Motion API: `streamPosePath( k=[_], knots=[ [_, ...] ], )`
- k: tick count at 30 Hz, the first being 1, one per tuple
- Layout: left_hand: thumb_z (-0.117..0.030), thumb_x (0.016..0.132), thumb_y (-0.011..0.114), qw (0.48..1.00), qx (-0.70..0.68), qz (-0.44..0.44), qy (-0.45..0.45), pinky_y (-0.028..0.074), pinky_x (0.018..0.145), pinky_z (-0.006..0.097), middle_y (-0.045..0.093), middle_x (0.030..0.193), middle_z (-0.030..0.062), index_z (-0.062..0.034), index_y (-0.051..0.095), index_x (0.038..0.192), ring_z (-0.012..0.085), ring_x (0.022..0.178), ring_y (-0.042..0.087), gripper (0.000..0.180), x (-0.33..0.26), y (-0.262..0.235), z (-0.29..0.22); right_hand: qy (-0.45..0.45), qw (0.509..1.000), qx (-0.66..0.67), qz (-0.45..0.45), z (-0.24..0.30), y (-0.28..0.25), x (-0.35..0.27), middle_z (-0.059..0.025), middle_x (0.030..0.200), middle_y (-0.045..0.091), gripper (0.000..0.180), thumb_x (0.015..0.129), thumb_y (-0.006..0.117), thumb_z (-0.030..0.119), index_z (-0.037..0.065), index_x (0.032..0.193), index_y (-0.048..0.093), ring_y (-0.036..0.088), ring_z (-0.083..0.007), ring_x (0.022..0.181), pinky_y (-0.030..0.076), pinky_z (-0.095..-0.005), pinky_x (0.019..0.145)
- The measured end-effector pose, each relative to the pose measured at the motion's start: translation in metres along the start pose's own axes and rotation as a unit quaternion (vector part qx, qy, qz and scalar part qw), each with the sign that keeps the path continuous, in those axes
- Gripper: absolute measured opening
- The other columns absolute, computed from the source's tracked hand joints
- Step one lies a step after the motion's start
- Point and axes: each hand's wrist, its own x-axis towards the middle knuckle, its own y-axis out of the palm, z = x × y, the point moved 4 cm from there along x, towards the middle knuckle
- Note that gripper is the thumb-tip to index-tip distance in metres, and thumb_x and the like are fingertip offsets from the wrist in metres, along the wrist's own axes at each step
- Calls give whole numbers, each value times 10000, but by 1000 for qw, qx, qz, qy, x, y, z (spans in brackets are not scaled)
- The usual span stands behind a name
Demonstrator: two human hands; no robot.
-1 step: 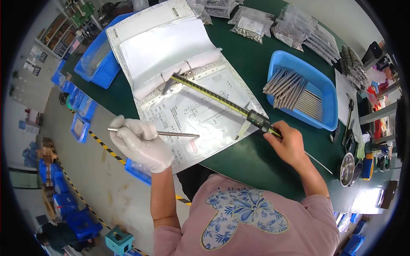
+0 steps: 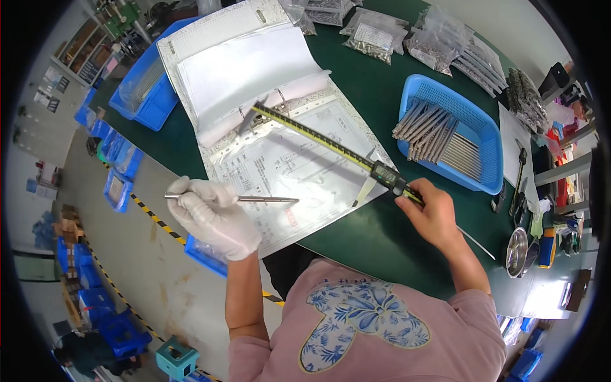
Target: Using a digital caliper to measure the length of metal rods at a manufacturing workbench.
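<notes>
Left fingers closed on rod, right fingers on caliper. Binder set on green table; floor to its left, basket of rods right.

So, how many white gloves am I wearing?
1: the white glove on your left hand, which holds a slim metal rod. Your right hand, holding the caliper, is bare. Both are in view.

A big green table holds an open binder near the middle, clear bags at the top, a blue basket and a shiny round bowl at the right.
</notes>
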Motion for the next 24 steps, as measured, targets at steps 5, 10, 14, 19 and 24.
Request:
streamPosePath(
  k=[5, 10, 14, 19, 24],
  knots=[
    [-197, 972, 381, 985, 153, 26, -74, 490, 695, 300, 558, 820, 91, -44, 440, 1037, 155, 767, 574, 177, -1, -27, -11, -37, 997, 30, -54, 12, -19, -6, -73, 570, 499, 281, 725, 716, 188, 21, 899, 571, 460, -199, 464, 368, -297, 461],
    [-116, 953, 402, 972, 110, -8, -205, 514, 774, 360, 566, 905, 109, -24, 409, 1125, 257, 856, 614, 196, -18, -45, 5, -67, 995, 10, -73, 12, -24, -17, -93, 620, 525, 290, 705, 724, 167, 20, 902, 571, 452, -177, 465, 369, -284, 456],
    [-94, 947, 399, 956, -2, -19, -292, 537, 742, 372, 549, 893, 94, -35, 378, 1183, 274, 859, 622, 244, -38, -35, 15, -118, 991, 0, -60, 12, -21, -19, -88, 624, 527, 292, 697, 730, 152, 10, 890, 562, 448, -170, 461, 368, -273, 453],
    [-112, 955, 383, 941, -42, 1, -335, 547, 710, 359, 547, 878, 74, -57, 358, 1206, 262, 832, 634, 258, -44, -28, 16, -130, 990, -7, -52, 14, -18, -16, -79, 632, 538, 288, 701, 730, 143, -3, 886, 564, 449, -148, 461, 368, -258, 452],
    [-120, 957, 381, 939, -60, 1, -337, 547, 694, 349, 548, 874, 71, -65, 351, 1216, 250, 829, 635, 266, -44, -26, 15, -143, 989, -20, -43, 14, -17, -14, -79, 634, 541, 282, 712, 724, 146, -7, 888, 566, 451, -146, 460, 370, -253, 450]
  ],
)
